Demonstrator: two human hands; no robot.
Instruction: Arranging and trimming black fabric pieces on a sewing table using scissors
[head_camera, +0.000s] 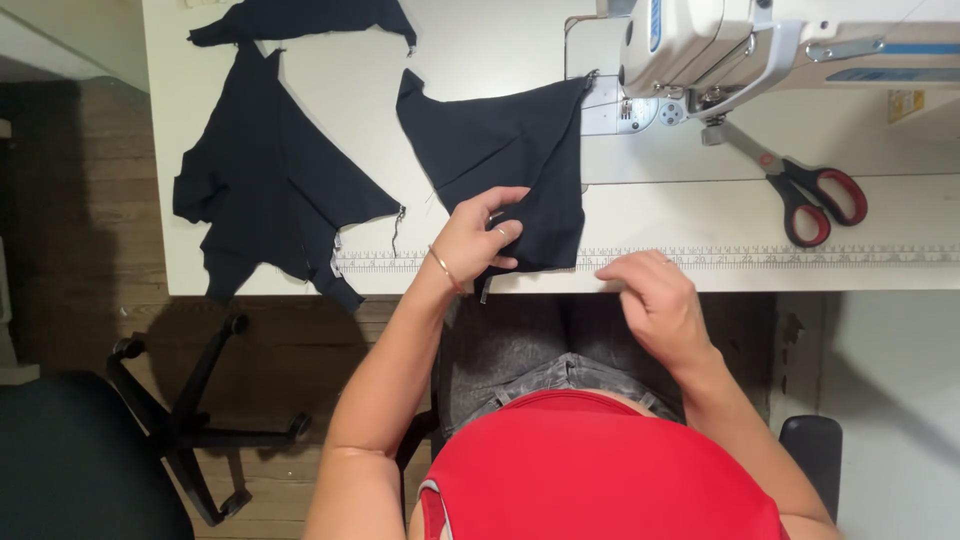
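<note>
So, looking down from the head cam: the left hand (478, 240) has its grip pinched on the lower edge of a black fabric piece (505, 150), thumb on top and fingers (508, 232) curled over the cloth right near the front edge of the white table (700, 215). That fabric sits roughly dead centre of the view, spreading up toward 12 o'clock, and its upper right corner reaches the needle area of the white sewing machine (720, 45), which fills the 1 o'clock corner. A thin gold bracelet (443, 268) is on the left wrist.

The right hand (655, 300) hovers at the table's front edge, about 4 o'clock from the fabric, just beside it but not touching it as far as I can see. Its fingers are loosely curled with nothing in them.

Red-handled scissors (810, 195) lie closed on the table at 3 o'clock, well apart from both hands. A printed ruler strip (800, 257) runs along the table's front edge. Over at 9 to 10 o'clock there's a bigger black fabric piece (265, 190) hanging partly off the table edge, and another black scrap (300, 18) up at 11 o'clock. A black office chair (90, 455) sits on the wood floor at 8 o'clock.
</note>
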